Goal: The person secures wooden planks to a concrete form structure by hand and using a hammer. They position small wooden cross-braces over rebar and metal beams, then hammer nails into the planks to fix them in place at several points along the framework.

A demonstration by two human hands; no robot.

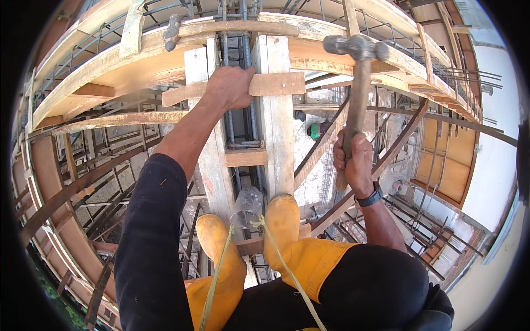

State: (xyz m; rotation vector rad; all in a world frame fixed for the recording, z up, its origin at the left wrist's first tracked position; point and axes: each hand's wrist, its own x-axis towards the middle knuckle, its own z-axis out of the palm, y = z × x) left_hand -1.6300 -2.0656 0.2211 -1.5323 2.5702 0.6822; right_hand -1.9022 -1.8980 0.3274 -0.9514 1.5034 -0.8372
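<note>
My right hand [355,157] grips the wooden handle of a hammer [361,83], raised upright with its metal head at the top. My left hand [231,88] is closed over the middle of a short wooden strip [279,84]. That strip lies across two pale timber beams [279,127]; its middle is hidden under the hand. A nail head shows near its right end. Steel reinforcing bars [247,118] run between the beams. Beyond my left hand, a second hammer [243,26] rests on the formwork edge.
My yellow boots [281,220] stand on the beams. A clear plastic bag [248,201] hangs from a cord between them. A wooden spacer [246,158] bridges the beams. Curved plywood formwork [105,63] rises ahead. Braces [395,146] and open gaps drop away below.
</note>
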